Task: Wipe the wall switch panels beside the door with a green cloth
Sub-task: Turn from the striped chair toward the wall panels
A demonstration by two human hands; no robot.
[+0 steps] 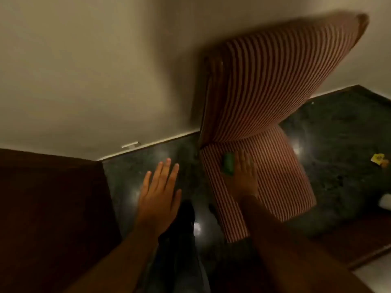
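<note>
My left hand (158,191) hovers over the dark floor, palm down, fingers spread, holding nothing. My right hand (245,176) reaches forward in front of a striped mattress and grips a small green cloth (228,166) at the fingertips; motion blur smears both. No wall switch panel or door is in view. The cream wall (84,70) fills the upper left.
A red-and-white striped mattress (275,92) leans folded against the wall, its lower part resting on the dark stone floor (338,134). Dark brown furniture (48,208) stands at left. A yellow scrap (378,159) and a white object (386,200) lie at right.
</note>
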